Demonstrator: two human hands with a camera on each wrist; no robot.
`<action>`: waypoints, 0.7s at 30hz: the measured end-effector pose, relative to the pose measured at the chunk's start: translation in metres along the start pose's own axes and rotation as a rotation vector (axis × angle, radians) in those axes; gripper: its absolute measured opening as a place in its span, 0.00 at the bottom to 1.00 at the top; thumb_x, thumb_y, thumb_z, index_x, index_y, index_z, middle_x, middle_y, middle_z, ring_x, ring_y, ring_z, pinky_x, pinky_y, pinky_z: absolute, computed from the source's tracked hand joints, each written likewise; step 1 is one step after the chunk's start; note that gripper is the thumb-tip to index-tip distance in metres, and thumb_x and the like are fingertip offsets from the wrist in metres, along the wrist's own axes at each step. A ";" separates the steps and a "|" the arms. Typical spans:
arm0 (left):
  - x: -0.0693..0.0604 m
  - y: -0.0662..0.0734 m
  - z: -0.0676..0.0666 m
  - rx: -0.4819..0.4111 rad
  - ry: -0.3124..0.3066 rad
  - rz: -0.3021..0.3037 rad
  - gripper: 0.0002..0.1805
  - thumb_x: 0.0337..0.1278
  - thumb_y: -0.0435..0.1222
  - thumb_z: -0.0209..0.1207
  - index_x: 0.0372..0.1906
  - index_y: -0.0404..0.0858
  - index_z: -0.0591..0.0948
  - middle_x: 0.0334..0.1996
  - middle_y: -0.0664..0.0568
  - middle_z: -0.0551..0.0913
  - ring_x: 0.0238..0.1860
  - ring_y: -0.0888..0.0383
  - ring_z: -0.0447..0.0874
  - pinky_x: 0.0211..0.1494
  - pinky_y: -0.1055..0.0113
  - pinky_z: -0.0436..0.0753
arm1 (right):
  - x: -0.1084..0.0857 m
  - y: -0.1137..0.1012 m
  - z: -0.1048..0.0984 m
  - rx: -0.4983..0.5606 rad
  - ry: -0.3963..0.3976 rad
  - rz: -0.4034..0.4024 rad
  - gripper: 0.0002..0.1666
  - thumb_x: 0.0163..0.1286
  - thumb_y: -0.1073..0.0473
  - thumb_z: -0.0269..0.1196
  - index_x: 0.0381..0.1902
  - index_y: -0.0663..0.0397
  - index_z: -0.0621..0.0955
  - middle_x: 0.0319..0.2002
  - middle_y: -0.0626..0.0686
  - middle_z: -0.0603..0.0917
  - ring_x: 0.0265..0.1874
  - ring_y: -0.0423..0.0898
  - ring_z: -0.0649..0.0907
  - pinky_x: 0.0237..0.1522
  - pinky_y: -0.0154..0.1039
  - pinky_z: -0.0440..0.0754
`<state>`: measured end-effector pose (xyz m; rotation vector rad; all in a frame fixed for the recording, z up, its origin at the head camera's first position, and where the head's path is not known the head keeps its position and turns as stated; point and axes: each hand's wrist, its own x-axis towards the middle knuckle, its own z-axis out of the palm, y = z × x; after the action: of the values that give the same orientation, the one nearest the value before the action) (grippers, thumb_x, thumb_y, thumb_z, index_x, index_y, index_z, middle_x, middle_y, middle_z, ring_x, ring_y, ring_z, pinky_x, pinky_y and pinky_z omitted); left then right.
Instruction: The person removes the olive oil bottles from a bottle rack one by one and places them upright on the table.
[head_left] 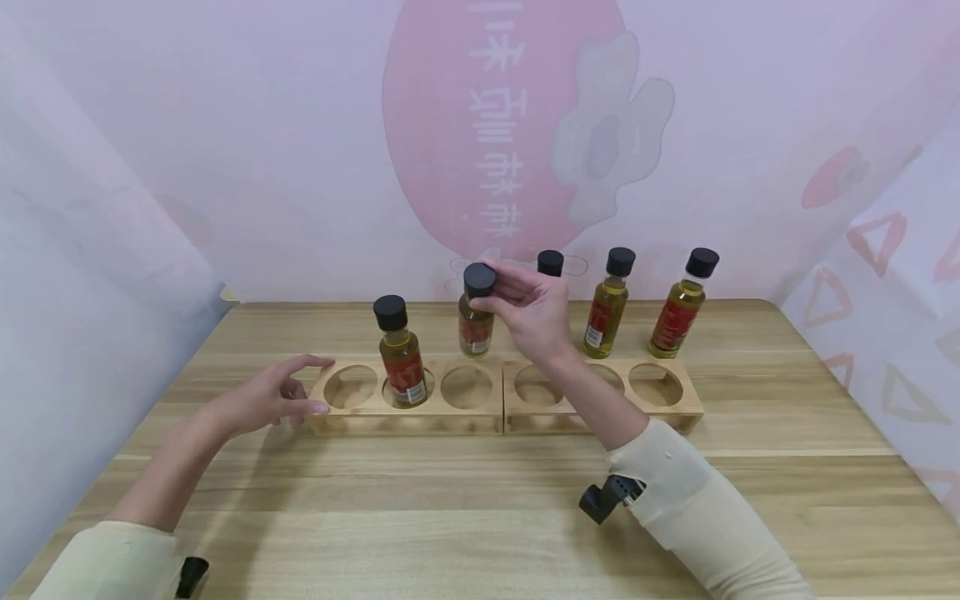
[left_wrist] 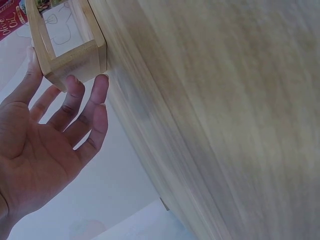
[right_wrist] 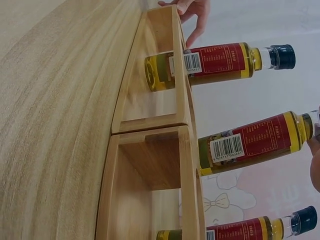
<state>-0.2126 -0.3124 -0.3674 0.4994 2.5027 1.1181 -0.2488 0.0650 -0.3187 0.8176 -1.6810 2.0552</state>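
My right hand pinches the black cap of an olive oil bottle between thumb and fingers. In the right wrist view, that bottle is raised, its base near the height of the rack's top. A second olive oil bottle stands in the middle hole of the left wooden rack. At that rack's left end, my left hand holds the corners, thumb in front and a finger behind. The left wrist view shows the left hand's fingers around the rack's end.
A matching wooden rack with three round holes adjoins on the right. Behind it stand three more bottles: one partly hidden by my right hand, another, and the rightmost. A printed curtain hangs behind the table.
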 end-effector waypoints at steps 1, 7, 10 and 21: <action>0.000 0.000 0.000 0.001 0.000 -0.001 0.43 0.66 0.34 0.68 0.78 0.29 0.58 0.22 0.44 0.77 0.24 0.52 0.78 0.25 0.66 0.71 | 0.000 0.001 0.000 0.001 0.000 0.001 0.27 0.54 0.88 0.68 0.54 0.85 0.79 0.49 0.77 0.83 0.43 0.36 0.89 0.49 0.42 0.86; 0.000 0.002 0.000 0.003 -0.001 -0.007 0.43 0.66 0.35 0.68 0.78 0.28 0.58 0.22 0.44 0.77 0.25 0.51 0.79 0.26 0.66 0.71 | 0.000 0.007 0.000 0.014 0.001 0.005 0.27 0.54 0.88 0.68 0.54 0.85 0.79 0.49 0.78 0.82 0.42 0.35 0.89 0.49 0.42 0.86; 0.000 0.002 0.000 0.004 -0.001 -0.005 0.43 0.66 0.35 0.68 0.78 0.28 0.58 0.22 0.44 0.77 0.25 0.52 0.78 0.26 0.66 0.71 | -0.001 0.010 0.000 0.013 0.005 0.019 0.27 0.54 0.88 0.68 0.54 0.84 0.79 0.49 0.78 0.82 0.42 0.35 0.89 0.49 0.42 0.86; -0.001 0.000 0.000 -0.007 0.000 0.019 0.42 0.67 0.34 0.67 0.78 0.27 0.58 0.22 0.44 0.77 0.23 0.53 0.77 0.25 0.68 0.70 | -0.002 0.019 -0.001 -0.023 0.032 0.077 0.28 0.55 0.86 0.69 0.55 0.83 0.79 0.50 0.74 0.83 0.42 0.36 0.90 0.49 0.41 0.86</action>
<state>-0.2117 -0.3128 -0.3675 0.5224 2.4982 1.1331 -0.2592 0.0617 -0.3349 0.7195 -1.7402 2.0844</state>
